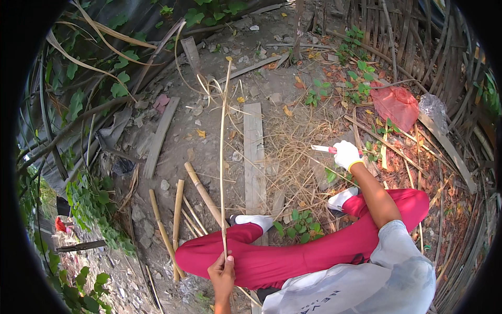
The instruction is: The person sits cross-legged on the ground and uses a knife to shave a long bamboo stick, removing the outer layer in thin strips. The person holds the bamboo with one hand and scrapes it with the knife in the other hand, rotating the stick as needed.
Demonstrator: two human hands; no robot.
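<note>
My bare left hand (222,272) pinches the lower end of a long, thin bamboo strip (222,157). The strip stands almost straight out ahead of me, over my red-trousered left leg and the ground. In my right hand (346,155), which wears a white glove with a yellow cuff, is a knife (321,148) with a pale blade and a red handle. Its blade points left, above a heap of thin shavings (287,152), apart from the strip. Curled slivers (212,89) lie near the strip's far end.
Several bamboo poles (201,191) lie by my left knee. A weathered plank (253,152) runs ahead between my feet, another (161,137) lies farther left. At the right are a red plastic bag (395,106) and sticks. A woven fence (418,47) and leafy vines border the ground.
</note>
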